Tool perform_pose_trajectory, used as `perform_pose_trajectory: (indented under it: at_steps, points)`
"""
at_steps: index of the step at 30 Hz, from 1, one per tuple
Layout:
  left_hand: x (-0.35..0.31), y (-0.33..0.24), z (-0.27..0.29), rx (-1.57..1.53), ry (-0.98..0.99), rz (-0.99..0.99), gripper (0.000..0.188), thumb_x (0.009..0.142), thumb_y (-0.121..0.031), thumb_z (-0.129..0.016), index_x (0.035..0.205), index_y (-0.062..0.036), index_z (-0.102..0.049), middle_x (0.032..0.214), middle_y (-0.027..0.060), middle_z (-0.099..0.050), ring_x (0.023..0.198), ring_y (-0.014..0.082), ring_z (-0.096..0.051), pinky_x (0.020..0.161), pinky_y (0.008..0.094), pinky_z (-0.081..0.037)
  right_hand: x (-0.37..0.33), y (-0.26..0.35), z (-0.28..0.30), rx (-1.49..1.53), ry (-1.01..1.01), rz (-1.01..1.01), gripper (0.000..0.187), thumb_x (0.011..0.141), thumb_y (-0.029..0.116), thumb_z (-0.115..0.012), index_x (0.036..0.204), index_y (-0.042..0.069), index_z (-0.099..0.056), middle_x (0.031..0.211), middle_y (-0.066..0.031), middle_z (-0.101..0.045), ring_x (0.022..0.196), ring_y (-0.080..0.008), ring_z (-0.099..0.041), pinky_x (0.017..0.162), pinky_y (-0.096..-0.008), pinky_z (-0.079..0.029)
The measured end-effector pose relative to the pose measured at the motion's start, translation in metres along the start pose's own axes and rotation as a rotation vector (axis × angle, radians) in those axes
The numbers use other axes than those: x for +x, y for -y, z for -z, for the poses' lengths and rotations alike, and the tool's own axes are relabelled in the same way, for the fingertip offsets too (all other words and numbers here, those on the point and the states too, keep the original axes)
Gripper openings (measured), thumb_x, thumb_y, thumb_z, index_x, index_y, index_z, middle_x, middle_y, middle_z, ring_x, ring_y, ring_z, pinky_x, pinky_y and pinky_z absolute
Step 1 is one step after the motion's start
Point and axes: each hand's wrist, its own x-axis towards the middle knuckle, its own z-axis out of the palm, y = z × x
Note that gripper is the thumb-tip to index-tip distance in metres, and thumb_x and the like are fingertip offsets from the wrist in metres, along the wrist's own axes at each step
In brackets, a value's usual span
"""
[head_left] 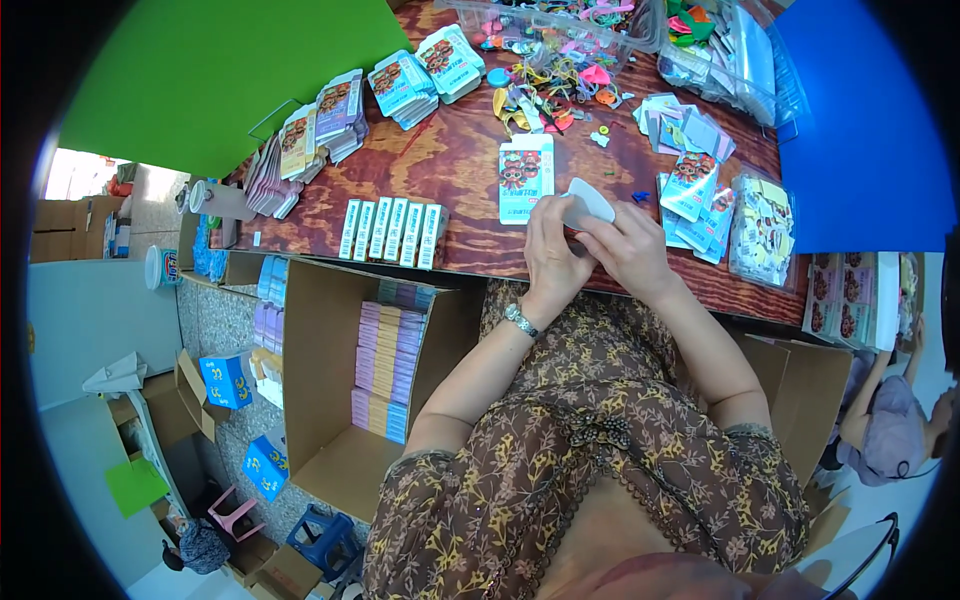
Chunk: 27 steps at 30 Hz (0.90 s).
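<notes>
The left hand (556, 252) and right hand (632, 250) pinched a pale piece (592, 199), seemingly light and thin, best held by its edges.

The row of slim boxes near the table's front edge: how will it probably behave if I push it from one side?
The slim boxes would probably tip sideways, since each stands on a narrow side. One falling may knock over its neighbour, as they stand close together. Their straight edges suggest fairly stiff card.
</notes>
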Motion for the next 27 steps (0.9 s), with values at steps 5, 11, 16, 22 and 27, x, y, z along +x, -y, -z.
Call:
perform_pose_trajectory:
  at_steps: [5, 11, 16, 22, 27]
  points:
    - [-0.007, 0.002, -0.001, -0.007, 0.04, -0.005, 0.077, 0.066, -0.003, -0.084, 0.134, -0.0035, -0.046, 0.13, 0.0237, -0.052, 0.121, 0.0437, -0.052, 0.099, 0.0496, -0.047, 0.002, -0.002, 0.017, 0.13, 0.175, -0.033, 0.03, 0.09, 0.017, -0.072, 0.117, 0.005, -0.069, 0.106, -0.0115, -0.071, 0.093, -0.0261, -0.07, 0.076, -0.0383, -0.056]
    - [-0.012, -0.003, -0.005, 0.038, 0.064, -0.055, 0.081, 0.067, -0.005, -0.086, 0.136, -0.0047, -0.044, 0.131, 0.0231, -0.052, 0.122, 0.0433, -0.053, 0.099, 0.0488, -0.048, 0.001, -0.017, 0.011, 0.811, 0.139, -0.695, 0.024, 0.105, 0.013, -0.055, 0.123, -0.001, -0.063, 0.108, -0.0059, -0.07, 0.097, -0.0109, -0.065, 0.083, -0.0268, -0.053]
    - [-0.015, -0.001, -0.009, 0.075, 0.053, -0.117, 0.094, 0.068, -0.008, -0.087, 0.146, -0.0019, -0.034, 0.132, 0.0245, -0.051, 0.121, 0.0438, -0.053, 0.099, 0.049, -0.048, -0.001, -0.006, 0.008, 0.837, 0.16, -0.676, 0.022, 0.101, 0.011, -0.061, 0.119, 0.0, -0.066, 0.105, -0.0035, -0.067, 0.095, -0.0091, -0.063, 0.083, -0.0261, -0.052]
    - [-0.021, 0.002, -0.011, 0.024, 0.09, -0.013, 0.11, 0.069, -0.009, -0.087, 0.153, 0.0093, -0.019, 0.133, 0.0299, -0.049, 0.122, 0.045, -0.051, 0.101, 0.0506, -0.045, -0.004, -0.002, 0.002, 0.583, 0.031, -0.623, 0.024, 0.088, 0.009, -0.073, 0.111, 0.003, -0.072, 0.094, -0.0093, -0.067, 0.086, -0.0191, -0.069, 0.072, -0.0313, -0.055]
    - [-0.021, 0.002, -0.01, 0.152, 0.104, -0.071, 0.104, 0.069, -0.01, -0.084, 0.15, 0.0144, -0.023, 0.13, 0.0306, -0.049, 0.117, 0.0457, -0.051, 0.1, 0.05, -0.043, -0.001, 0.005, 0.006, 0.333, 0.046, -0.486, 0.021, 0.088, 0.004, -0.07, 0.108, 0.002, -0.073, 0.101, -0.0115, -0.066, 0.085, -0.0239, -0.068, 0.071, -0.0343, -0.054]
